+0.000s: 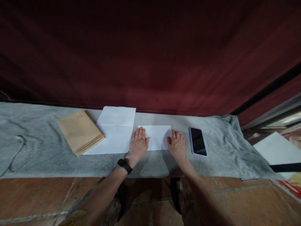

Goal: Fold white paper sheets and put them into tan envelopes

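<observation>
A white sheet of paper [156, 137], about half the size of the sheet to its left, lies flat in front of me; whether it is folded I cannot tell. My left hand [139, 143] rests flat across its left edge, fingers stretched away from me, a black band on the wrist. On the right edge lies my right hand [176, 145], palm down with its fingers extended and the thumb on the paper. Further left, a larger white sheet [117, 133] with a crease across it lies partly under a stack of brown envelopes [78, 130].
A phone [198, 141] with a dark screen and pale purple case lies right of my right hand. Grey cloth [221, 147] covers the narrow table. Dark red curtain [150, 62] hangs behind it. Papers [279, 147] sit at the far right beside a black bar.
</observation>
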`<state>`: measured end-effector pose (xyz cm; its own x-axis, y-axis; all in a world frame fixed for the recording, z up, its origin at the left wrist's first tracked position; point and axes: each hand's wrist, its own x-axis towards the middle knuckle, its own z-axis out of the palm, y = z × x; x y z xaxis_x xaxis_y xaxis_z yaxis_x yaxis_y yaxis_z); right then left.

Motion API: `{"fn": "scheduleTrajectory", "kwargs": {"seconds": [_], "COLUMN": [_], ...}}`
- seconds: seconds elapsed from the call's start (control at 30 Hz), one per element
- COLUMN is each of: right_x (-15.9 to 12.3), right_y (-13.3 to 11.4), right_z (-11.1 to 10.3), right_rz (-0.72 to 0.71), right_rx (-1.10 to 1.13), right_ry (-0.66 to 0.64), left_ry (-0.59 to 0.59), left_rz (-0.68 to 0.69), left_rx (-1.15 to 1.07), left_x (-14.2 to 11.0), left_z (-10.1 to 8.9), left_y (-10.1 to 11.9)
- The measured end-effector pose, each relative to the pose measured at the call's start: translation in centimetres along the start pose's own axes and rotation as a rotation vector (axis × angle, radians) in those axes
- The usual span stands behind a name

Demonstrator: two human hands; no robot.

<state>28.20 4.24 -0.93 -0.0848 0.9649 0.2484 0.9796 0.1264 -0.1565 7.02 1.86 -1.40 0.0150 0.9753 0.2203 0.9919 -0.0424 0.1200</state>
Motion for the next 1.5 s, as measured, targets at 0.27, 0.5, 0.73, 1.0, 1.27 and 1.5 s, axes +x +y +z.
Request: {"fn": "scheduleTrajectory", "kwargs": {"seconds": [0.27, 0.5, 0.73, 1.0, 1.27, 1.5], "right_x": [0.1, 0.2, 0.2, 0.2, -0.1, -0.9], "right_y": [0.1, 0.7, 0.7, 0.7, 0.8, -2.2], "right_z": [-1.4, -1.7, -1.8, -1.8, -1.8, 0.0], "right_rz": [0.153, 0.128, 0.157, 0.154, 0.122, -0.222], "right_rx": [0.079, 0.141, 0.18, 0.182, 0.116, 0.355], "right_ry": [-0.117, -0.163, -0.213, -0.218, -0.109, 0.012], "left_ry": [0.002, -0.008, -0.019, -0.049, -0.043, -0.003], "left_rz": [0.0, 0.017, 0.028, 0.127, 0.264, 0.324], "left_rx": [0.018, 0.007, 0.018, -0.043, -0.078, -0.042], "left_x": [-0.1, -0.1, 0.1, -1.2, -2.6, -2.5], "left_z": [0.0, -0.3, -0.7, -1.0, -0.3, -0.3], "left_y": [0.2, 0.4, 0.5, 1.8, 3.1, 3.5]}}
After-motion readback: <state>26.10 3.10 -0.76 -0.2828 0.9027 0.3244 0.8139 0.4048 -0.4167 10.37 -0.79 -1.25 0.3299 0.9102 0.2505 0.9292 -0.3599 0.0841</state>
